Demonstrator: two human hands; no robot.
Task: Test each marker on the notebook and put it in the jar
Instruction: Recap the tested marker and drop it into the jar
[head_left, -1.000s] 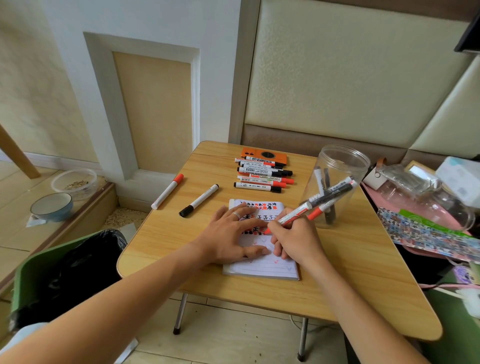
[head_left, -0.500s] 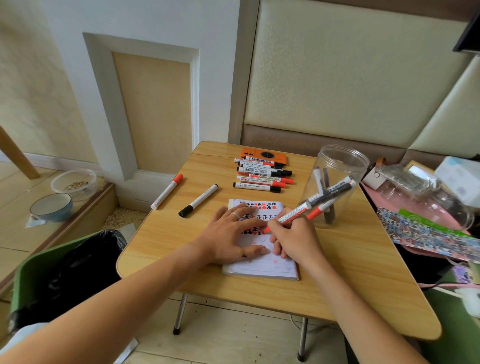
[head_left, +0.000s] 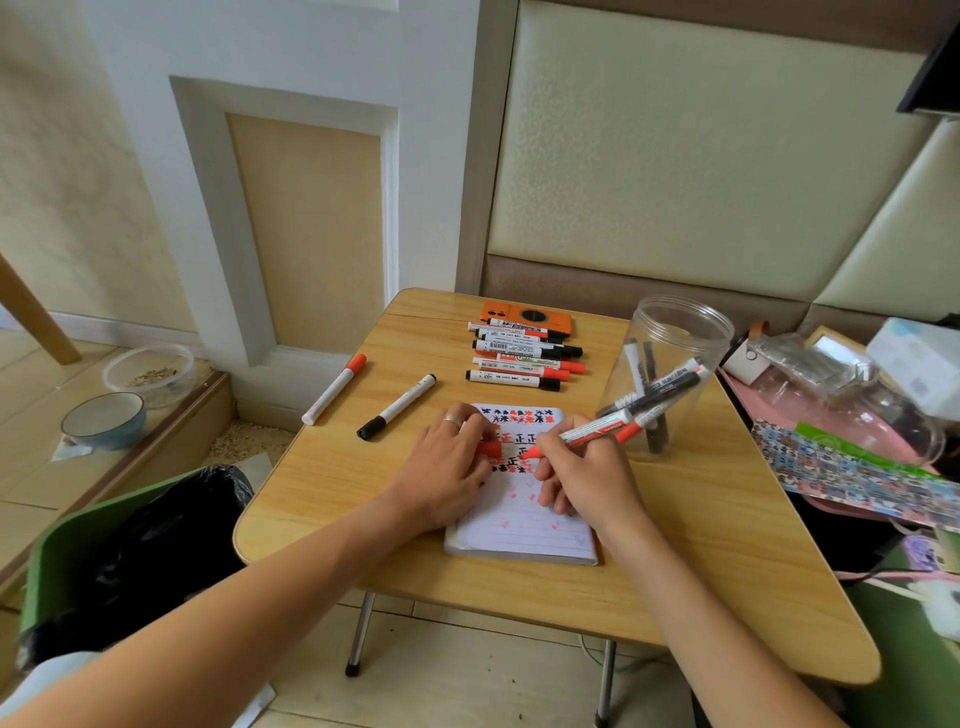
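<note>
Now right hand (head_left: 587, 478) grips markers (head_left: 623, 415); left hand (head_left: 447, 467) pinches cap (head_left: 489, 448).

red marker (head_left: 597, 430) uncapped, tip on notebook (head_left: 524, 525) | jar (head_left: 670, 364) upright, holds perhaps three markers
</note>
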